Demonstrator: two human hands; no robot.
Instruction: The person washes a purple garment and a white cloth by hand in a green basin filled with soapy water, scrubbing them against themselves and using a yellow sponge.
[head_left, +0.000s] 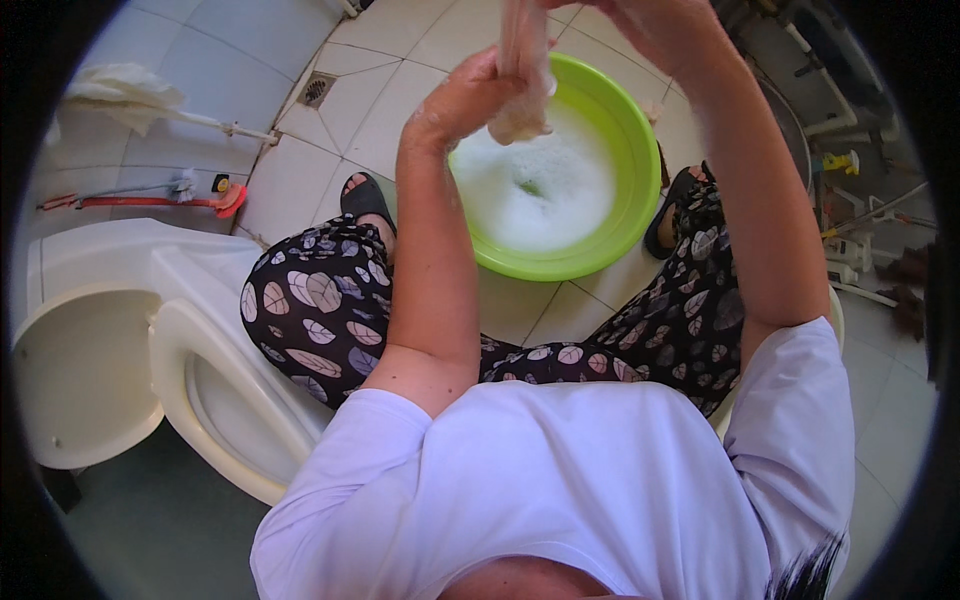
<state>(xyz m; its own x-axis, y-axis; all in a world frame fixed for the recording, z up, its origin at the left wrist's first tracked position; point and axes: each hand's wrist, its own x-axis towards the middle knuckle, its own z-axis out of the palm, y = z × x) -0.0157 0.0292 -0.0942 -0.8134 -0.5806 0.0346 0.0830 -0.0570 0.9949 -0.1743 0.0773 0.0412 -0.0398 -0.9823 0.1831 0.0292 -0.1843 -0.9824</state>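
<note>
My left hand (474, 97) grips a pale, wet, thin cloth (523, 56) above the basin. The cloth is drawn out lengthwise, with its bunched lower end hanging over the suds. At the top edge of the view my right hand (645, 19) is at the cloth's upper part and seems to hold it; its fingers are partly cut off. Below both hands a lime-green plastic basin (637, 202) stands on the tiled floor between my feet. White foam (555, 202) covers most of the water, with a small gap near the middle. Traces of suds cling to my left wrist.
A toilet with raised lid (90, 375) and seat (176, 375) stands at my left. Toilet brushes (157, 201) hang on the wall, below a pipe draped with a cloth (124, 94). A floor drain (316, 90) lies ahead. Pipes (832, 124) and a spray bottle (840, 161) are at right.
</note>
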